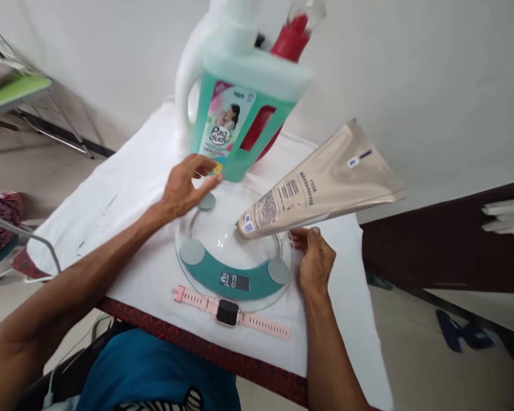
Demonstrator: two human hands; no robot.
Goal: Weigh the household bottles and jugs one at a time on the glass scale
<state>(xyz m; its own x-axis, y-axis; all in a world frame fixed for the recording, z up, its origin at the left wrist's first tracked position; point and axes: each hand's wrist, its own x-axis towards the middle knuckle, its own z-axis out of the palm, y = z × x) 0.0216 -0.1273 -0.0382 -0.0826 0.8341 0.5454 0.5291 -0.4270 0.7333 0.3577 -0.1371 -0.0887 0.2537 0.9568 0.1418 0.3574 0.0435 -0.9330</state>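
A round glass bathroom scale (223,278) with a teal band and a small display lies on the white cloth. On it a beige squeeze tube (317,185) stands on its narrow cap end, wide end up. My left hand (186,185) is over the scale's far left, open, thumb and fingers apart, close to the green jug (235,154). Beside the scale's right edge is my right hand (316,260), its fingers loosely bent towards the tube's base and partly hidden by it. No grip on anything shows there. A pink-strapped watch (227,313) lies in front of the scale.
Behind the jug stands a red bottle (290,40) with a clear top, near the wall. The table has a dark red patterned edge (205,345) towards me. A green-topped folding table (17,91) is far left, and blue slippers (462,331) lie on the floor at right.
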